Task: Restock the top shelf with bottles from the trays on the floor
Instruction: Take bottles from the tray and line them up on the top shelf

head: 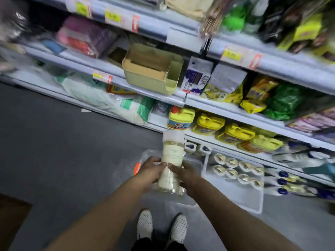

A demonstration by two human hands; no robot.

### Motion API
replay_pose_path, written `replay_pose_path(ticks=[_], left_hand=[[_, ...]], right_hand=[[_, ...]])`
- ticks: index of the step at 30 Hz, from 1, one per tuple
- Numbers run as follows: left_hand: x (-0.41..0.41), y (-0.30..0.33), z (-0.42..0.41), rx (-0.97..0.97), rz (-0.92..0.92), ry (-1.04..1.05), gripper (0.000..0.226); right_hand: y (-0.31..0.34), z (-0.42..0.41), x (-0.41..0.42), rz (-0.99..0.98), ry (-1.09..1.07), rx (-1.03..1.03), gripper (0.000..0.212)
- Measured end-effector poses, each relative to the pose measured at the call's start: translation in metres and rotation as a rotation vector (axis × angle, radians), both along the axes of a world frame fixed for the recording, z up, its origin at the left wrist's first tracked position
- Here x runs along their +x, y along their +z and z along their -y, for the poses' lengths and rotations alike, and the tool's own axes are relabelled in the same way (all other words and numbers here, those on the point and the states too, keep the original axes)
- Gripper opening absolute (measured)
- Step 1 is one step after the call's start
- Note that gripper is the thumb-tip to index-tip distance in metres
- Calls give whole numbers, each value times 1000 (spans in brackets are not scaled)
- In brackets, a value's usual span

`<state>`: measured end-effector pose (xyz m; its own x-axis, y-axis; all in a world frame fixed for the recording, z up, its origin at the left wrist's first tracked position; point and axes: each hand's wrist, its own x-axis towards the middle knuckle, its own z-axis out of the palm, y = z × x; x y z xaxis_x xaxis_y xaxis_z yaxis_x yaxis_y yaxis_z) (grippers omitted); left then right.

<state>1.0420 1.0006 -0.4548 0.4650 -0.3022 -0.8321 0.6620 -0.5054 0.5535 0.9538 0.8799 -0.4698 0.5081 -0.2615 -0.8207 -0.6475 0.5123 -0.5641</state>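
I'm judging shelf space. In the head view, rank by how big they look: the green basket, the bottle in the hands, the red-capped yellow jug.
1. Green basket
2. Bottle, though nearness to the camera enlarges it
3. Yellow jug, partly hidden behind the bottle

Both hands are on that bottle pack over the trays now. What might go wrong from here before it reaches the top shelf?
1. The left hand and right hand grip the bottle pack only at its lower half, so the tall capped end may tip forward.
2. The clear wrap looks slick; the pack might slide down through the fingers.
3. A clear tray of bottles sits on the floor by the person's shoes, a likely trip hazard when stepping in.
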Motion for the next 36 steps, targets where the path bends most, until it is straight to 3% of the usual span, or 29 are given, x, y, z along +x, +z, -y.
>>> replay_pose_path(ticks=[3,6,18,21,30,36], left_hand=[[8,63,5,-76,18,-19,32],[16,124,7,-143,25,-65,19],[28,310,7,-414,268,-205,58],[29,349,13,-477,377,-174,59],[26,470,43,-638,582,-267,66],[5,535,72,-790,610,-313,54]], right_hand=[[64,7,5,68,8,-43,40],[124,12,8,147,3,-91,41],[318,15,10,431,-124,-356,59],[358,17,8,536,-119,-407,46],[467,43,-13,769,-101,-575,54],[530,66,-43,867,-123,-658,54]])
